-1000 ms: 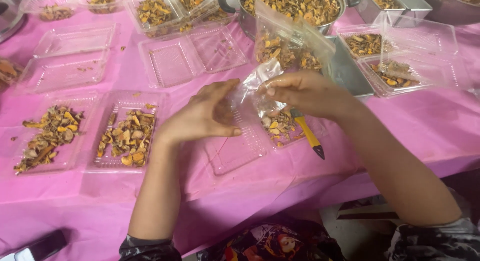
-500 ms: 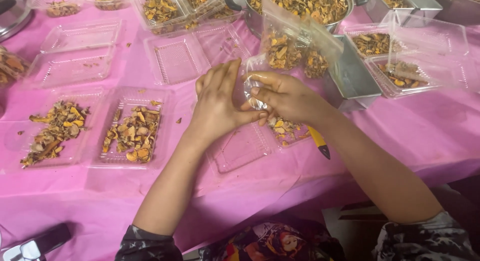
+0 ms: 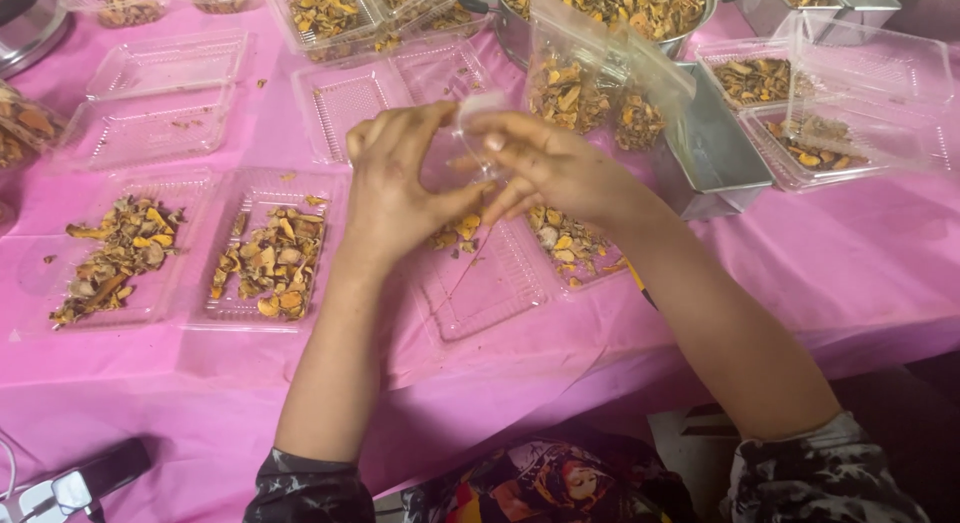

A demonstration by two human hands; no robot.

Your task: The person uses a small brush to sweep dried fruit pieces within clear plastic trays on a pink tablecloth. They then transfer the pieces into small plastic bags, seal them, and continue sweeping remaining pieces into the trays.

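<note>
Both hands meet over the open clear tray (image 3: 480, 283): left hand (image 3: 395, 188) and right hand (image 3: 550, 168) pinch a small clear bag (image 3: 462, 148) between curled fingers, held just above the tray. Two trays (image 3: 265, 253) at left already hold dried pieces; two more (image 3: 150, 93) sit unfilled (pot (image 3: 600, 8) looks well stocked).

Both forearms are bare from the wrists nearly to the elbows, and the hands, left hand (image 3: 395, 188) and right hand (image 3: 555, 168), wear no gloves, rings or watch. The short fingernails (image 3: 494, 142) look pale and unpainted. At the elbows sit pushed-up dark sleeves (image 3: 820, 473) with a mottled grey-and-black pattern. Between them, a dark patterned garment (image 3: 540, 483) shows red, orange and yellow patches.
</note>
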